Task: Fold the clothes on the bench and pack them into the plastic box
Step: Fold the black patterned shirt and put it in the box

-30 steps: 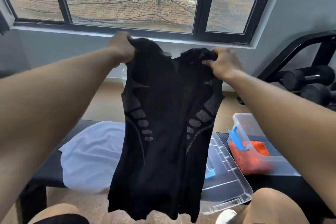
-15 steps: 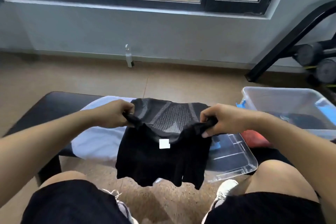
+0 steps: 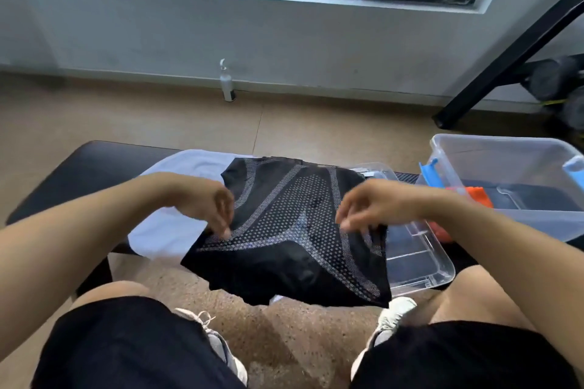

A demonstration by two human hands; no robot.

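Both hands [image 3: 208, 202] [image 3: 366, 208] — perhaps loose — over shirt [image 3: 284, 237]

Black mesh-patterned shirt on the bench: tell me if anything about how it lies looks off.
The black shirt lies skewed, its near edge hanging off the bench toward the floor. It overlaps the white garment on one side and the clear lid on the other. Both the left hand and the right hand are blurred above it.

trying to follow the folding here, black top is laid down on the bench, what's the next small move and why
Probably fold the near hem up onto the bench. The black mesh-patterned top lies over the white garment, and its near edge hangs off the bench toward the knees. Left hand and right hand hover over its sides with fingers loose, free to reach down.
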